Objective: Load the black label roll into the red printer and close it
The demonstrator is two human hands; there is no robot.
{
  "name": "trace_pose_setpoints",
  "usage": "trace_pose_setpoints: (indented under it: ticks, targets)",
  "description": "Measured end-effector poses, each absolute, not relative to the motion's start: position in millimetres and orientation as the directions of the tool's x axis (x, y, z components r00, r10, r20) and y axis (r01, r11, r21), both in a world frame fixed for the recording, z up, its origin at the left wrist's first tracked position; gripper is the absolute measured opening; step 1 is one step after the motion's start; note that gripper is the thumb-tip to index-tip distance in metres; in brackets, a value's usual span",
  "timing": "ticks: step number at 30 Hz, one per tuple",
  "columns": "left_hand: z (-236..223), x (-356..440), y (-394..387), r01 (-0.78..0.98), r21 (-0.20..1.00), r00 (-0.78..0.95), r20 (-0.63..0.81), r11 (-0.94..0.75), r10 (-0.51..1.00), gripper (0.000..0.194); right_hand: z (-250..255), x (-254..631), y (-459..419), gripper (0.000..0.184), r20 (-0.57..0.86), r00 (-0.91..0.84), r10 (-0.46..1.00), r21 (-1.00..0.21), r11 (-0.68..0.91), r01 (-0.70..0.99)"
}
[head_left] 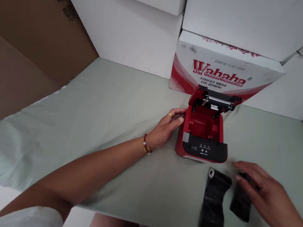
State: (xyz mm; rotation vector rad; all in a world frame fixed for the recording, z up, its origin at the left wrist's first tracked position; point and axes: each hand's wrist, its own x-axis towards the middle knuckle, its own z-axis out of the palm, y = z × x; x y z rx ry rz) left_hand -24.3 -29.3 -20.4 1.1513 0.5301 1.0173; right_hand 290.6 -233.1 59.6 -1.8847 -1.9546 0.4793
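sleeve (32, 221) nearest. left hand (163, 131), thumb apart, touches side of red printer (204, 147) on cloth (130, 98). right hand (268, 193) part-curled at black roll (242, 204), grip unclear. printer likely light, rigid: hold by base, not raised lid (219, 95).

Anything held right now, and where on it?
Left hand: fingers against the left side of the red printer, no closed grip. Right hand: at the upper end of the right-hand black roll; can't tell if held.

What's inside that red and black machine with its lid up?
Inside the red and black plastic machine is a rounded red hollow, with no roll visible. Its black front panel covers whatever lies beneath.
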Motion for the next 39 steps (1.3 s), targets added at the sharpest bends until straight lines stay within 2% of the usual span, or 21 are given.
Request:
trace_pose_setpoints:
  ticks: [2,5,7,11,13,15,17,19,21,23,26,30,33,36,38,39]
  targets:
    - [-19.0,-25.2,-29.9,-0.371,0.927,0.475,0.141,0.052,0.869,0.055,50.7,264.8,-234.9,0.035,-0.049,-0.124,0.991,-0.535,0.078,0.841]
    - [-18.6,-25.6,-29.8,-0.354,0.934,0.473,0.141,0.041,0.87,0.054,49.0,245.5,-235.5,0.035,-0.11,-0.132,0.985,-0.527,0.055,0.848]
    - [-19.5,-25.0,-29.2,-0.347,0.937,0.475,0.145,0.034,0.868,0.052,64.9,246.5,-236.6,0.032,-0.092,-0.156,0.983,-0.571,0.077,0.817]
    - [-21.9,-25.1,-29.0,-0.3,0.954,0.464,0.153,-0.008,0.873,0.052,129.4,256.8,-229.9,0.033,-0.003,-0.283,0.959,-0.686,0.204,0.699]
    - [-21.0,-28.1,-32.1,-0.203,0.974,0.393,0.176,-0.101,0.903,0.053,156.4,253.6,-212.9,0.03,0.057,-0.255,0.965,-0.678,0.225,0.699]
    - [-17.4,-33.0,-39.0,-0.059,0.949,0.268,0.314,-0.31,0.911,0.054,167.1,242.8,-185.3,0.03,0.094,-0.194,0.976,-0.644,0.208,0.736]
    - [-11.6,-37.9,-50.3,0.074,0.79,0.188,0.589,-0.609,0.786,0.055,161.1,228.5,-152.1,0.033,0.129,-0.17,0.977,-0.579,0.213,0.787]
    - [-5.0,-40.2,-65.0,0.135,0.536,0.216,0.805,-0.833,0.553,0.062,145.8,214.7,-120.9,0.034,0.154,-0.181,0.971,-0.466,0.233,0.854]
    - [1.0,-38.9,-80.5,0.13,0.339,0.298,0.883,-0.932,0.363,0.066,130.0,203.5,-97.8,0.035,0.126,-0.189,0.974,-0.319,0.22,0.922]
    - [5.8,-35.2,-93.2,0.093,0.186,0.409,0.888,-0.978,0.208,0.061,119.5,194.7,-84.2,0.035,0.076,-0.175,0.982,-0.177,0.186,0.966]
    - [10.3,-30.5,-102.7,0.07,0.116,0.515,0.847,-0.991,0.135,0.048,113.4,184.4,-75.7,0.034,0.054,-0.155,0.987,-0.04,0.157,0.987]
    - [10.2,-30.7,-102.7,0.088,0.097,0.514,0.848,-0.991,0.129,0.044,108.1,177.3,-68.5,0.036,0.041,-0.157,0.987,0.017,0.156,0.988]
    - [7.2,-32.7,-101.7,0.053,0.133,0.543,0.828,-0.99,0.141,0.048,104.9,177.2,-67.9,0.031,0.056,-0.12,0.991,-0.007,0.121,0.993]
    - [4.7,-32.9,-102.2,0.06,0.191,0.586,0.788,-0.98,0.19,0.052,112.3,178.3,-80.9,0.026,0.102,-0.195,0.976,-0.167,0.21,0.963]
    - [3.9,-32.1,-102.8,0.091,0.163,0.59,0.786,-0.982,0.185,0.049,123.4,180.0,-94.5,0.021,0.246,-0.203,0.948,-0.332,0.279,0.901]
    - [3.7,-31.6,-103.1,0.106,0.133,0.584,0.794,-0.985,0.17,0.047,129.1,182.1,-100.3,0.021,0.362,-0.135,0.922,-0.398,0.284,0.872]
